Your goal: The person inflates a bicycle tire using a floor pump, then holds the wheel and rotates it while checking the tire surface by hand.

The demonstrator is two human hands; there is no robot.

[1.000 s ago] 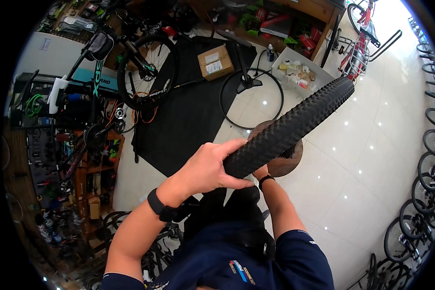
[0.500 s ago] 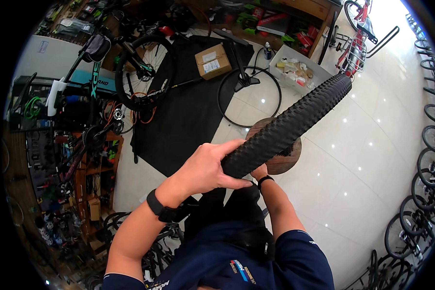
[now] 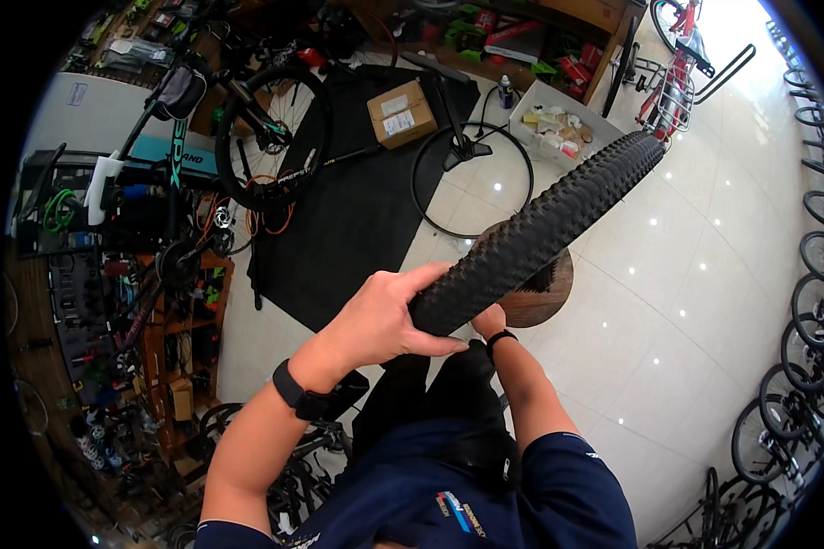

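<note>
A black bicycle tyre (image 3: 545,224) with knobby tread stands edge-up before me, slanting from near my body to the far right. My left hand (image 3: 375,320) is wrapped round its near end, thumb on one side and fingers on the other. Lower down and to the right, my right hand (image 3: 490,322) is beside the tyre's underside. Its fingers are mostly hidden there, so I cannot tell what they hold. Beneath the tyre is a round brown wooden stool top (image 3: 545,297), partly covered by it.
A black mat (image 3: 339,247) lies ahead, bearing a cardboard box (image 3: 402,113). Beyond the tyre are a thin hoop-like tyre (image 3: 415,188), a spray can (image 3: 506,91) and a white bin (image 3: 604,137). A bicycle (image 3: 176,174) stands left; several bicycles (image 3: 810,316) line the right.
The tyre's near end and my left hand have shifted slightly left and toward me. A little more of the stool top shows. My right hand has barely moved.
</note>
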